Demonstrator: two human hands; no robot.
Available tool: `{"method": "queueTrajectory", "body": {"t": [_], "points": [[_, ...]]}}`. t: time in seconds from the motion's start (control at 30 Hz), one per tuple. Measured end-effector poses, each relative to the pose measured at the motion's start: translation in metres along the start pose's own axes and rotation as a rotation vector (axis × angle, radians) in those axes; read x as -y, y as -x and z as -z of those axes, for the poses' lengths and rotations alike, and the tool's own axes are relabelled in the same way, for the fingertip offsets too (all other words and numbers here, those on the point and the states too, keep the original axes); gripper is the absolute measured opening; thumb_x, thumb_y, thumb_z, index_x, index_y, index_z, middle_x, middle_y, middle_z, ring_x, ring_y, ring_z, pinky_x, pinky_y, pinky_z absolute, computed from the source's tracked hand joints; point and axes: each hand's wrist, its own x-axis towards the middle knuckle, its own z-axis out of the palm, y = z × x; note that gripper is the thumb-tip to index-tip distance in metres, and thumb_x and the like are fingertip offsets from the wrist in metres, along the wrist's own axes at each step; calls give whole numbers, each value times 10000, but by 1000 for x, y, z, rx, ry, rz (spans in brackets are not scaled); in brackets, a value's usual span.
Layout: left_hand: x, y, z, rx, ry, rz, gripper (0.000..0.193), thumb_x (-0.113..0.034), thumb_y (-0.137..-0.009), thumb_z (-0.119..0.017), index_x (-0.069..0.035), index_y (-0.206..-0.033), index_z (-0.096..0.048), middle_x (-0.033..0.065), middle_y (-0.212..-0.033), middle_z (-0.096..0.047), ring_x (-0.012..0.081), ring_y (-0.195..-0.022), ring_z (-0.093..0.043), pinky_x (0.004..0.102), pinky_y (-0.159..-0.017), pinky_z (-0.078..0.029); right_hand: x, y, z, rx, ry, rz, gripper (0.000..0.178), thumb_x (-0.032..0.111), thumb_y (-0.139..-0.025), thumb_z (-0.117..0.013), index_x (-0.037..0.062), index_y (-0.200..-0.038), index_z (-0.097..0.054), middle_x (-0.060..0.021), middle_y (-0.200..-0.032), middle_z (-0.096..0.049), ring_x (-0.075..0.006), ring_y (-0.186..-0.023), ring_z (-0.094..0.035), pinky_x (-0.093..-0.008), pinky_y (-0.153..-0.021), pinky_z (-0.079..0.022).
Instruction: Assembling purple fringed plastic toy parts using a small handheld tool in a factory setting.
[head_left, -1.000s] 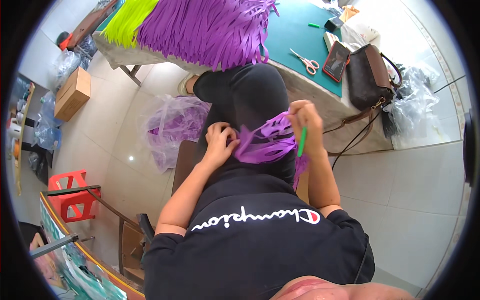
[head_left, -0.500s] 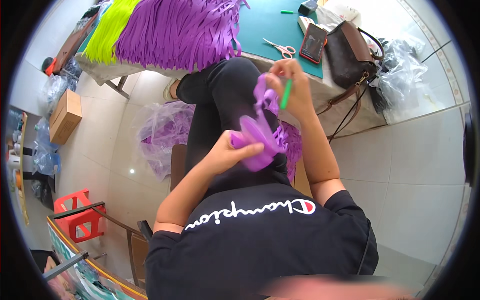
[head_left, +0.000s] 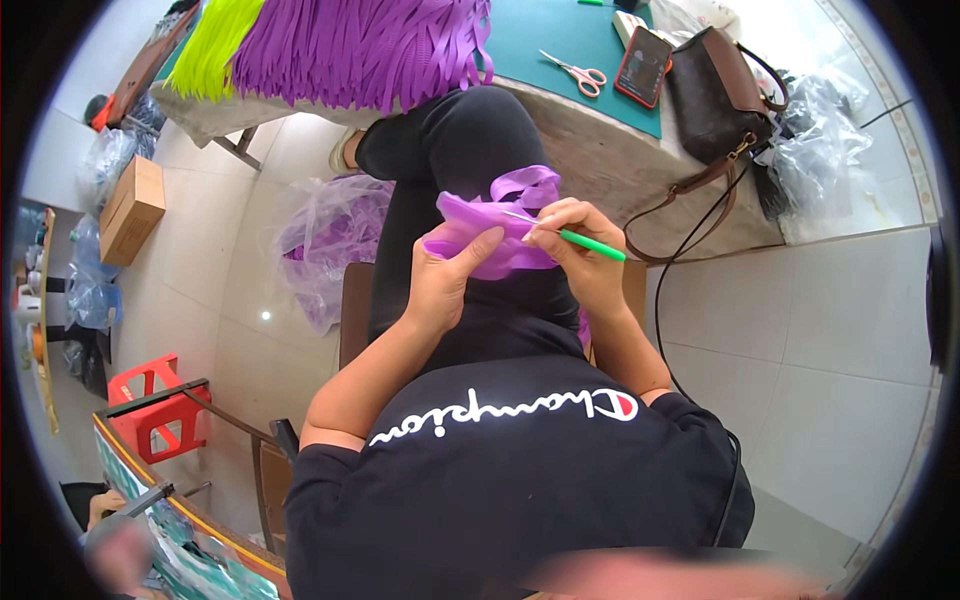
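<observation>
Over my lap, my left hand (head_left: 442,272) grips a purple rubbery piece (head_left: 508,262) made of flat bands, with the thumb pressed on top. A loop of purple strip (head_left: 526,182) sticks out at its far side. My right hand (head_left: 588,268) is closed on a slim tool with a green handle (head_left: 594,245) and a thin metal tip. That tip points left and lies against the purple piece; whether it is a hook or a blade is too small to tell.
Purple strips (head_left: 365,50) and lime-green strips (head_left: 212,50) drape over the table's front edge. Scissors (head_left: 577,75), a phone (head_left: 642,68) and a brown bag (head_left: 715,95) lie to the right. A plastic bag of purple pieces (head_left: 335,235) sits on the floor, and a red stool (head_left: 158,405) stands left.
My right hand has come down toward the left hand, and the green tool has swung from upright to pointing left at the purple piece. The trailing purple strip has dropped with it.
</observation>
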Motion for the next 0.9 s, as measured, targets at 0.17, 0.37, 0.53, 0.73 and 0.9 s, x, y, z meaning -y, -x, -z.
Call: {"method": "queueTrajectory", "body": {"t": [0.17, 0.37, 0.53, 0.73, 0.9], "points": [[-1, 3, -9, -27, 78, -6, 216, -75, -882, -657, 16, -1077, -636, 94, -1000, -672, 160, -911, -645, 306, -844, -503, -5, 6, -7, -124, -62, -92, 103, 41, -906, -610, -39, -964, -581, -146, -925, -653, -188, -796, -663, -296, -739, -539], [0, 4, -7, -45, 74, -16, 201, -70, -881, -659, 20, -1060, -652, 89, -990, -677, 152, -904, -641, 299, -838, -498, -8, 8, -6, -122, -22, -44, 128, 82, -929, -591, -33, -979, -565, -166, -916, -669, -183, -754, -661, -286, -718, -533], [0, 3, -8, -50, 63, -19, 200, -75, -882, -660, 15, -1060, -654, 87, -978, -680, 150, -896, -642, 295, -836, -497, -8, 8, -5, -139, -10, -45, 129, 91, -938, -580, -29, -980, -562, -158, -909, -671, -178, -747, -656, -282, -713, -530], [2, 3, -7, -50, 19, -55, 198, -63, -880, -659, 15, -1062, -653, 85, -977, -682, 138, -875, -643, 275, -801, -502, -15, 4, 6, -17, 344, 197, 80, 28, -886, -619, -15, -951, -599, -141, -887, -668, -191, -743, -652, -287, -687, -526], [2, 6, -6, 116, -129, 102, 137, -63, -865, -678, 14, -974, -648, 39, -869, -666, 99, -779, -620, 238, -730, -492, 0, -22, 28, -151, 841, 645, 98, -30, -816, -639, 27, -896, -640, -126, -858, -664, -236, -738, -659, -291, -630, -519]]}}
